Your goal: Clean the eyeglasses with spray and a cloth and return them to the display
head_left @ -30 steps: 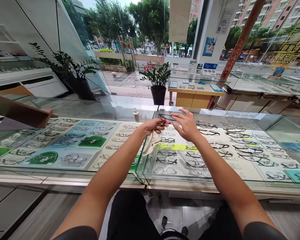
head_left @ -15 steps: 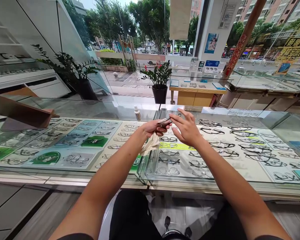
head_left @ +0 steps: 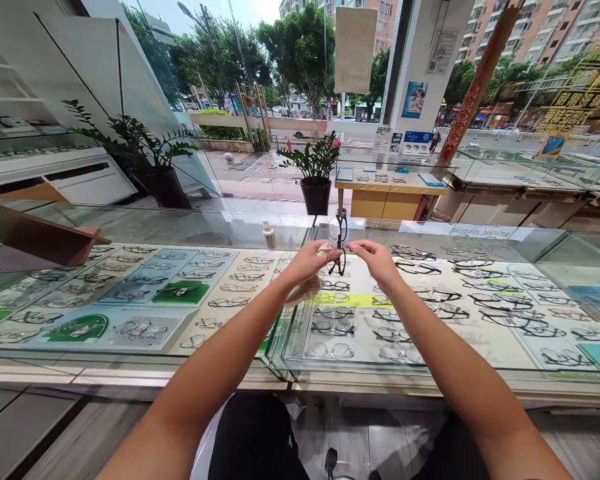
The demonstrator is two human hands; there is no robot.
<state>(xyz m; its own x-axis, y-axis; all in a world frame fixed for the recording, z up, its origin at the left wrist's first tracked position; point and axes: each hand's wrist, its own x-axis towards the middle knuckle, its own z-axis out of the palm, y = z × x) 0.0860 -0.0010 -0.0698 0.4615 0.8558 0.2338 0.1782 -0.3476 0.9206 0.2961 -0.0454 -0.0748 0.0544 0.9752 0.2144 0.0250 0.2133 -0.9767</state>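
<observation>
A pair of dark-framed eyeglasses (head_left: pixel 341 227) is turned on end above the glass counter, one lens above the other. My left hand (head_left: pixel 310 261) grips it near the middle and also holds a pale cleaning cloth (head_left: pixel 305 292) that hangs below the palm. At the right edge of the frame, my right hand (head_left: pixel 375 260) is closed in a pinch, its thumb and fingertips at the eyeglasses. The exact contact of those fingertips is too small to see clearly.
Beneath my hands is a glass display counter (head_left: pixel 300 373) with rows of eyeglasses inside. A small white spray bottle (head_left: pixel 269 235) stands on top, left of my hands. A brown stand (head_left: pixel 40 233) is at the far left. Beyond the counter is a potted plant (head_left: pixel 315 193).
The eyeglasses have turned from lying low in my left hand to upright on end. My right hand's spread fingers have drawn together into a pinch beside them. The view has shifted slightly.
</observation>
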